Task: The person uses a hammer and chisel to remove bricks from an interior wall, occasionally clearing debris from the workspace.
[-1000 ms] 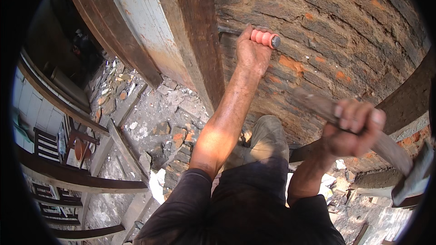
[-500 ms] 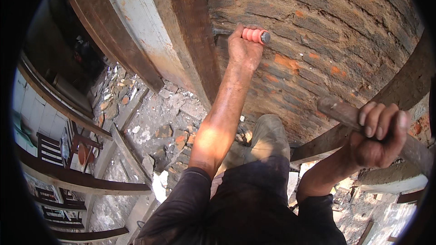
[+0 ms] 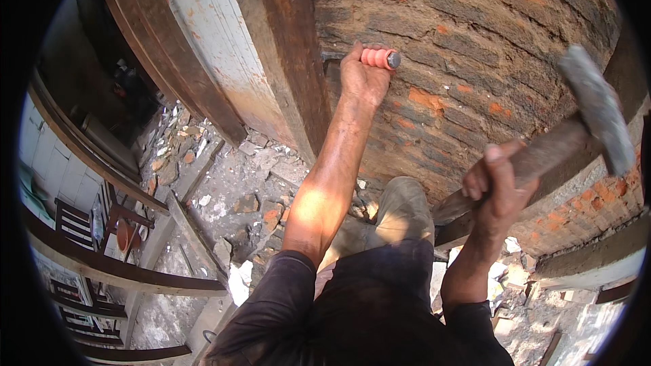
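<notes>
My left hand point(image 3: 366, 83) is wrapped round the pink ribbed grip of a chisel point(image 3: 377, 58), held up against the brick wall point(image 3: 447, 47) beside a brown wooden post. The chisel's round metal butt faces right, while its working tip is hidden behind my hand and the post's edge. My right hand point(image 3: 500, 179) grips the wooden handle of a hammer point(image 3: 598, 110) with a heavy grey head. That head is raised to the right, well apart from the chisel's butt.
Wooden posts point(image 3: 281, 41) and a whitish panel point(image 3: 203, 27) rise on the left. Broken brick and rubble point(image 3: 251, 203) cover the floor. Dark slatted chairs point(image 3: 71, 220) stand at the far left, past a curved wooden rail point(image 3: 135, 271). A beam point(image 3: 583, 257) crosses at the right.
My right hand has moved left and up with the hammer, whose head has swung into view. My left hand and the chisel stay almost in place.
</notes>
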Action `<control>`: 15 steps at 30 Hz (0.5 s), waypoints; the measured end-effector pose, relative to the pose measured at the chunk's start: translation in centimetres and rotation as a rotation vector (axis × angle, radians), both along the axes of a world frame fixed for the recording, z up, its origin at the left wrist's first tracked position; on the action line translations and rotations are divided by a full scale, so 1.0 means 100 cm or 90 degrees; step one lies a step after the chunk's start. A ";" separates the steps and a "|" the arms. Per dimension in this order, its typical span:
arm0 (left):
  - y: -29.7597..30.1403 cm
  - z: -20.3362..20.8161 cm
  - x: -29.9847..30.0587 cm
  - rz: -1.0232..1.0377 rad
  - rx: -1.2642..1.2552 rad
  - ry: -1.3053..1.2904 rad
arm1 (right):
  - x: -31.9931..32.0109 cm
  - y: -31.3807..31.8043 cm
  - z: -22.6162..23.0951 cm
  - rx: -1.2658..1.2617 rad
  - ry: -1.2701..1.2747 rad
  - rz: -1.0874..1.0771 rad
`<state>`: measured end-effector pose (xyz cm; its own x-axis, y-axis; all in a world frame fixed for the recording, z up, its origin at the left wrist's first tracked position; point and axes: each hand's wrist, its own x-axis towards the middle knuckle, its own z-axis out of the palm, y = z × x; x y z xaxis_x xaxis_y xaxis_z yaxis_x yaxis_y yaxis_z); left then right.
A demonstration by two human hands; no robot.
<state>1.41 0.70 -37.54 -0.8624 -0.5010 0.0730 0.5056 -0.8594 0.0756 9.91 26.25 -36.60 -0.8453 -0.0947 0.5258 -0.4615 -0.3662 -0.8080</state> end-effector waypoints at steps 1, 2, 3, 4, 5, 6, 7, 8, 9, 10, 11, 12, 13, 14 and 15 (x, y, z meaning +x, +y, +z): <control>-0.004 -0.004 -0.003 -0.007 0.001 0.010 | -0.009 0.017 0.018 -0.098 0.080 0.047; -0.004 -0.008 -0.007 -0.019 0.002 0.020 | -0.018 0.033 0.035 -0.196 0.158 0.090; -0.006 -0.010 -0.003 -0.012 0.010 0.014 | -0.020 0.038 0.052 -0.287 0.214 0.081; 0.000 -0.006 -0.005 -0.014 0.015 0.010 | -0.022 0.042 0.064 -0.380 0.274 0.063; 0.004 -0.003 -0.006 -0.016 0.019 0.007 | -0.026 0.035 0.060 -0.401 0.262 0.076; 0.007 -0.002 -0.007 -0.020 0.023 0.001 | -0.031 0.021 0.047 -0.422 0.250 0.088; 0.004 -0.002 -0.004 -0.013 0.023 -0.005 | -0.035 -0.001 0.027 -0.449 0.234 0.111; 0.009 0.000 -0.007 -0.022 0.025 -0.008 | -0.028 -0.042 -0.007 -0.302 0.117 0.035; 0.001 -0.007 -0.004 -0.026 0.017 0.023 | -0.017 -0.073 -0.043 -0.033 -0.130 0.059; -0.006 -0.014 -0.006 -0.042 0.008 0.056 | -0.032 -0.075 -0.073 0.172 -0.305 0.293; -0.014 -0.015 -0.010 -0.057 -0.013 0.093 | -0.032 -0.080 -0.074 0.162 -0.346 0.296; -0.018 -0.020 -0.013 -0.076 -0.037 0.129 | -0.027 -0.076 -0.074 0.145 -0.344 0.302; -0.021 -0.027 -0.016 -0.093 -0.054 0.173 | -0.021 -0.067 -0.074 0.138 -0.336 0.307; -0.010 -0.028 -0.005 -0.116 -0.058 0.193 | -0.011 -0.056 -0.077 0.133 -0.356 0.306; 0.000 -0.018 -0.010 -0.016 -0.041 0.004 | -0.007 -0.045 -0.073 0.120 -0.337 0.274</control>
